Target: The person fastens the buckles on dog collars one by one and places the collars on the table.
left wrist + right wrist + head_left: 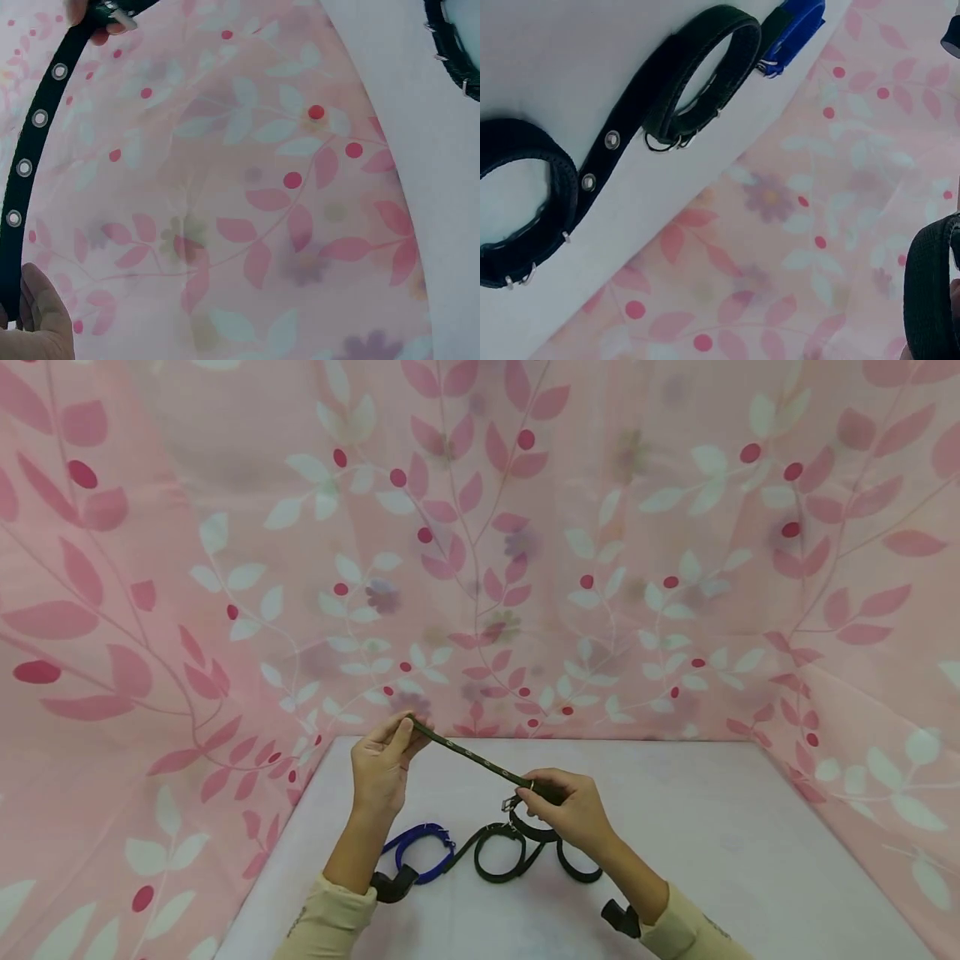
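Observation:
A dark green collar (472, 755) with metal eyelets is stretched between both hands above the table. My left hand (381, 772) pinches the tip of its strap, raised higher than the right. Near the buckle, my right hand (576, 808) grips the other end, and a loop of the collar hangs below those fingers. In the left wrist view the eyelet strap (32, 142) runs from the left hand (46, 319) at the bottom up to the buckle at the right fingers. The right wrist view shows part of the held loop (926, 300) at its right edge.
On the white table (675, 827) lie a blue collar (423, 878), another dark green collar (500, 878) and a black collar (581, 875), side by side in coiled loops. Pink leaf-patterned cloth (480, 568) surrounds the table at the back and sides.

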A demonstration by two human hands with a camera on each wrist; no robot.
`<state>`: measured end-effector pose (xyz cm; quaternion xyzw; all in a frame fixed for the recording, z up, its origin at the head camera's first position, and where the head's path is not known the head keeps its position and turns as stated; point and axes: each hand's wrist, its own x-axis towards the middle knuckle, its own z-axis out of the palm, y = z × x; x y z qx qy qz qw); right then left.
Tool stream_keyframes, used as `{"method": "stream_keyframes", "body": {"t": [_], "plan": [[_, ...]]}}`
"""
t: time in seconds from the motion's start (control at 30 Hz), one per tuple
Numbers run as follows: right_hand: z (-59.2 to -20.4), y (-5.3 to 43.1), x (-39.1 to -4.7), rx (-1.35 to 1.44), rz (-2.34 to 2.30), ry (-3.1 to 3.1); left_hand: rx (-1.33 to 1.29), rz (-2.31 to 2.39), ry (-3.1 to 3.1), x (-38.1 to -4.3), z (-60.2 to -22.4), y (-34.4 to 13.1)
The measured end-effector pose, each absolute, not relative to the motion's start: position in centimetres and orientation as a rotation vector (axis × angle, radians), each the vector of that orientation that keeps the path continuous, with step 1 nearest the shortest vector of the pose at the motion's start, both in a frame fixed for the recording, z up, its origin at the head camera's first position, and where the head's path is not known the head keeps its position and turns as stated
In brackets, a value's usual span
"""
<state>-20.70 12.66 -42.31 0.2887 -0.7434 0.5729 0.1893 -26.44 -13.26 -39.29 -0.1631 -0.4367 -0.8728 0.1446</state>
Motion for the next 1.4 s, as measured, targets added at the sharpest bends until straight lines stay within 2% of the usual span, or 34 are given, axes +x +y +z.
{"method": "stream_keyframes", "body": {"t": [0.2, 0.53, 0.8, 1.13, 1.4], "plan": [[-42.0, 12.5, -20.4, 0.768, 1.585, -2.118, -0.387, -2.562, -1.286, -26.2, -40.0, -13.8], [-44.8, 13.7, -22.4, 0.765, 1.645, -2.093, -0.613, -2.455, -1.410, -26.4, -40.9, -14.7], [-45.3, 14.2, -22.5, 0.691, 1.677, -2.101, -0.548, -2.490, -1.502, -26.3, -42.6, -14.4], [-45.5, 13.8, -21.9, 0.628, 1.833, -2.044, -0.438, -2.537, -1.785, -24.9, -46.1, -11.4], [-45.5, 12.5, -21.3, 0.563, 2.053, -1.954, -0.582, -2.252, -2.241, -23.4, -47.4, -8.7]]}}
